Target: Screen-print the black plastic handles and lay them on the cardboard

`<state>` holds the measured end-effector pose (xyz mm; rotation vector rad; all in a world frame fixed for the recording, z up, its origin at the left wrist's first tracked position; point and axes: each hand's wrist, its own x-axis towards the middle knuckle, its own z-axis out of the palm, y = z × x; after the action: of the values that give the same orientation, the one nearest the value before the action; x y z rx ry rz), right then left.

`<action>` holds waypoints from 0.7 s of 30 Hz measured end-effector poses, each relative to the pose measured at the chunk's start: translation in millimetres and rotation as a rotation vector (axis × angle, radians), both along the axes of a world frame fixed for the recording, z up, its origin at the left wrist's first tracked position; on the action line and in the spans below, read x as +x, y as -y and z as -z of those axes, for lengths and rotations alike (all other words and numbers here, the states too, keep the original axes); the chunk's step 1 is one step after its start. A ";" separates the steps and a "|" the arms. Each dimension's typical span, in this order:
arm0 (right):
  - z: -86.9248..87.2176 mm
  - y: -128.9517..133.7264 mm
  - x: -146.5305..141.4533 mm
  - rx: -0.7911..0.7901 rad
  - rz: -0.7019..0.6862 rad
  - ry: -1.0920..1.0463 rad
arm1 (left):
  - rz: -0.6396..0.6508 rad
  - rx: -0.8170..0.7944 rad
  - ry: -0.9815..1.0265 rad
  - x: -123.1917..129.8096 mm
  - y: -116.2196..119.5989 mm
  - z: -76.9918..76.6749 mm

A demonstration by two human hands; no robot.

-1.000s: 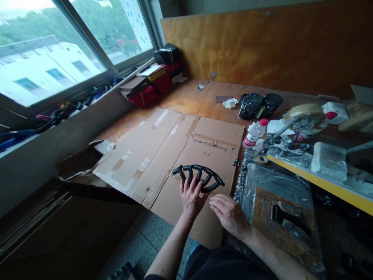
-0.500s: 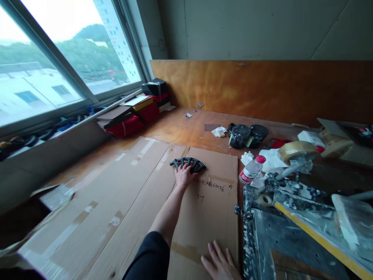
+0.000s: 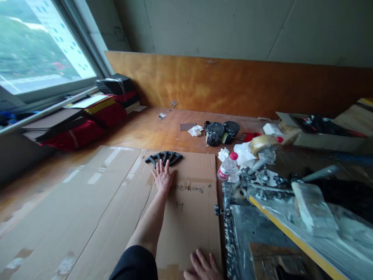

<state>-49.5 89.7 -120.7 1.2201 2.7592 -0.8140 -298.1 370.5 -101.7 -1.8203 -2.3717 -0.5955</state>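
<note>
A row of several black curved pieces (image 3: 175, 156), handle-like and lying side by side in a fan, rests near the far edge of the flattened cardboard (image 3: 186, 221). My left hand (image 3: 163, 178) stretches out to it with fingers spread, palm down; the fingertips overlap the near side of the pieces, and I cannot tell how firmly they touch. Low in the view, my right hand (image 3: 204, 267) lies on the cardboard near its right edge, fingers apart and holding nothing. Part of that hand is cut off by the frame's bottom. Handwriting marks the cardboard right of my left hand.
Right of the cardboard stands a paint-stained screen-printing-like rig (image 3: 233, 233) with a yellow-edged frame (image 3: 291, 233). Behind it are a red-capped bottle (image 3: 228, 167), a tape roll (image 3: 264, 143) and black tubs (image 3: 215, 134). Stacked dark and red sheets (image 3: 87, 128) line the window side.
The view has turned to the right. My left hand's fingers have straightened and spread over the near side of the black pieces. My right hand stays flat on the cardboard.
</note>
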 end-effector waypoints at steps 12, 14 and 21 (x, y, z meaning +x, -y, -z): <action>-126.4 7.0 101.9 -0.099 0.039 -0.312 | 0.058 -0.051 0.241 49.3 158.1 9.5; -131.4 17.5 149.7 0.040 0.171 -0.308 | 0.017 -0.072 0.417 60.0 181.5 -0.2; -125.9 59.1 266.8 0.188 0.029 -0.127 | -0.032 -0.045 0.740 159.1 219.2 -75.0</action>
<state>217.2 30.7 5.3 1.2817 2.9865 -0.6690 -139.0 151.3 -26.7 -1.7821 -2.8375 -1.4265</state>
